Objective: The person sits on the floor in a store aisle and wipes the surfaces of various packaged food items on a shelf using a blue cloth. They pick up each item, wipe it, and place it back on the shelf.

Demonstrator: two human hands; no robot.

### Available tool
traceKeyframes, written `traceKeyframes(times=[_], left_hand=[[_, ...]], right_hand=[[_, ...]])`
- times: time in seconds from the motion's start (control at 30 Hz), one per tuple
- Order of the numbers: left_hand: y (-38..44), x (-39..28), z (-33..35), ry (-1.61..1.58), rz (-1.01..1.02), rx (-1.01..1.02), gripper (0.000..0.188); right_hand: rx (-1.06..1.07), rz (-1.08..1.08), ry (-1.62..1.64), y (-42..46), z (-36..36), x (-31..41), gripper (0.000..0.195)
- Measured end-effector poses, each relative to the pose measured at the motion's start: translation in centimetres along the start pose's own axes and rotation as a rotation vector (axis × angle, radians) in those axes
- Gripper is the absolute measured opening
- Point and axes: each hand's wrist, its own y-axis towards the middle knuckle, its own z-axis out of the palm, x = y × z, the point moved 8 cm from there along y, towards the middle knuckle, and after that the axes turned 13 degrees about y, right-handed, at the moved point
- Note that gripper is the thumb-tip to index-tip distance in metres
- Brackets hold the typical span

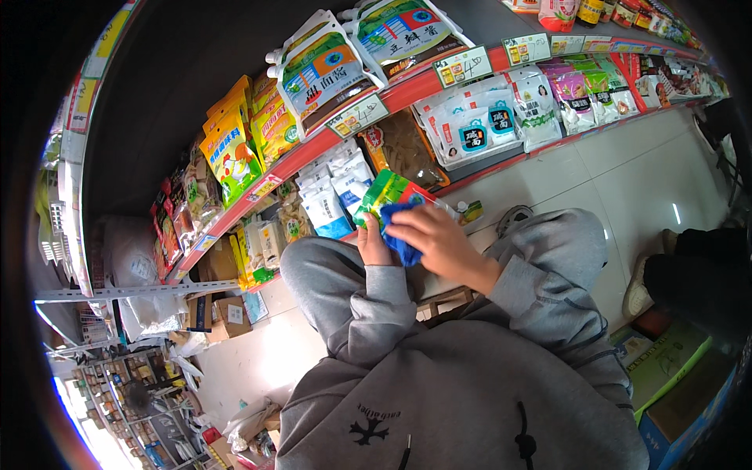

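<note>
My left hand (375,244) grips the lower edge of a green and red plastic food packet (390,189), its thumb up against the front. A crumpled blue cloth (402,249) lies against the packet, under the fingers of my right hand (432,238), which is shut on it. Both hands are close together above my knees, just in front of the lower shelf. Behind the packet, white and blue pouches (326,205) stand on that shelf, and a bag of brown dried food (403,145) leans beside them. The packet's lower part is hidden by the cloth and fingers.
A red shelf edge with price tags (357,115) runs across above my hands. Yellow packets (234,154) and spouted sauce pouches (329,73) stand on the upper shelf. Cardboard boxes (229,317) are at the lower left. At the right are another person's shoe (637,289) and a green box (670,361).
</note>
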Motion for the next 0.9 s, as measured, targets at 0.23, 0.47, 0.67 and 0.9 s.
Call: traceKeyframes(times=[0.23,0.47,0.67,0.9], left_hand=[[2.1,0.2,-4.4,0.08,-0.084,-0.119,0.05],[0.8,-2.7,-2.6,0.031,0.047,-0.16,0.036],[0.1,-2.4,0.1,0.025,0.07,0.14,0.032],[0.7,-3.5,-1.0,0.004,0.07,0.118,0.045]], right_hand=[[0.128,-0.096,0.119,-0.8,1.7,1.2,0.042],[-0.216,0.056,0.06,1.2,-4.1,-2.2,0.028],[-0.383,0.333,0.837,0.7,-4.9,-5.4,0.026],[-0.065,0.286,0.562,0.1,-3.4,-3.3,0.018]])
